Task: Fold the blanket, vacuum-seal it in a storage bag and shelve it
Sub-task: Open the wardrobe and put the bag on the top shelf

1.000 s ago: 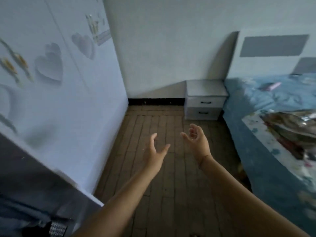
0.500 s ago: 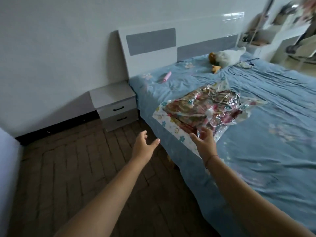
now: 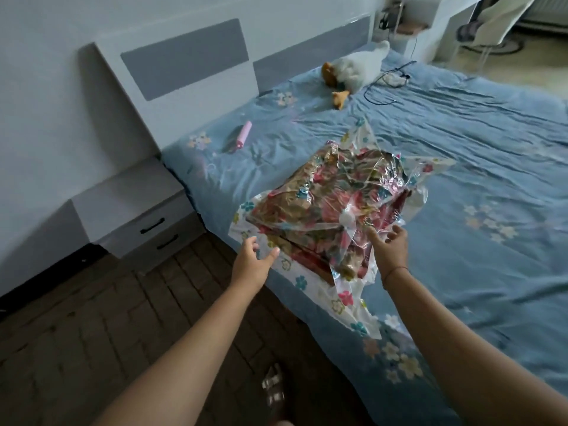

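On the bed (image 3: 479, 247), near its edge, lies the storage bag (image 3: 338, 192) holding the blanket (image 3: 295, 207). Left hand (image 3: 250, 262) and right hand (image 3: 390, 250), over bare floor a second ago, now reach it, fingers spread and empty; lifting for shelving likely follows.

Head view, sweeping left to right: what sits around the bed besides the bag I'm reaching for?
Nightstand → pink tube → plush duck. The storage bag overlaps the last two sideways, so it is left out.
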